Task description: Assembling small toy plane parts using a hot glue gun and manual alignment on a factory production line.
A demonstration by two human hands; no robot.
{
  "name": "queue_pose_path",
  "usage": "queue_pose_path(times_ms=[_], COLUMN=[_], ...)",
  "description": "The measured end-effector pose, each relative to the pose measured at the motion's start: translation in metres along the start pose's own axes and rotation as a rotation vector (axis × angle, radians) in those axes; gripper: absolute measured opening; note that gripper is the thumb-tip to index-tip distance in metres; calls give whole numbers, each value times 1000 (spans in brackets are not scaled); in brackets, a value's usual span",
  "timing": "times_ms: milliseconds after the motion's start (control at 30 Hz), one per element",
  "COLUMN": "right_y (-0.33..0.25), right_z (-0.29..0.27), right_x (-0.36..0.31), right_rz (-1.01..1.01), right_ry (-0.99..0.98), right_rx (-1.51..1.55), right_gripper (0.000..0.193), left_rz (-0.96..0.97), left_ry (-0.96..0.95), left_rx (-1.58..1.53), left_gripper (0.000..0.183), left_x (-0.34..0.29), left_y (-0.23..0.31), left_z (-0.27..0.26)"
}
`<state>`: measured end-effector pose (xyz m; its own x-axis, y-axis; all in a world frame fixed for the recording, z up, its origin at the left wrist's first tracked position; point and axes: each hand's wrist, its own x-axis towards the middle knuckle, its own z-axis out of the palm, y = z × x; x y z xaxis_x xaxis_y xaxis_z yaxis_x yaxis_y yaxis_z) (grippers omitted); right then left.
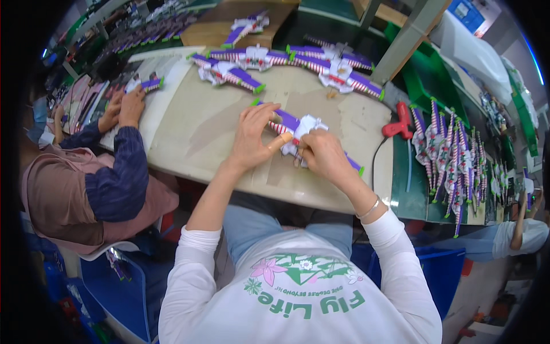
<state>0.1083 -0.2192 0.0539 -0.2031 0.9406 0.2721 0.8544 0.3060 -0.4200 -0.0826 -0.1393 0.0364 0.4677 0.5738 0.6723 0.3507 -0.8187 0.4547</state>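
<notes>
A toy wing piece (pixel 312 122), purple with red-and-white striped edges, a white centre and green tips, lies in front of me on the worktable. My left hand (pixel 252 137) grips its left wing, the thumb wearing a tan finger cover. Bent over the white centre, the closed fingers of my right hand (pixel 327 153) pinch the piece there. Any small part between those fingers is hidden. A red glue gun (pixel 399 121) stands to the right of my right hand, its dark cord hanging down.
Several more wing pieces (pixel 252 58) lie along the far side of the pale tabletop (pixel 189 129). Others are bunched at the right (pixel 452 155), beside a green tray (pixel 421 74). A grey post (pixel 409 43) rises at the far right. At left, a co-worker's hands (pixel 129 106) handle another piece.
</notes>
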Motion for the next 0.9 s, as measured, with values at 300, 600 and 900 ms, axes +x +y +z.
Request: queue_pose_path(times_ms=[300, 600, 900], right_y=[109, 229, 166], right_z=[-61, -38, -35], right_x=[46, 80, 35], right_rz=[98, 238, 267], right_ry=[227, 113, -20], right_rx=[41, -676, -436], right_gripper=[27, 63, 42], left_rz=[1, -232, -501], left_ry=[-543, -173, 80], left_rx=[105, -320, 41], left_gripper=[67, 55, 63], left_x=[-2, 20, 148], left_y=[-29, -55, -147], left_z=[-25, -26, 31])
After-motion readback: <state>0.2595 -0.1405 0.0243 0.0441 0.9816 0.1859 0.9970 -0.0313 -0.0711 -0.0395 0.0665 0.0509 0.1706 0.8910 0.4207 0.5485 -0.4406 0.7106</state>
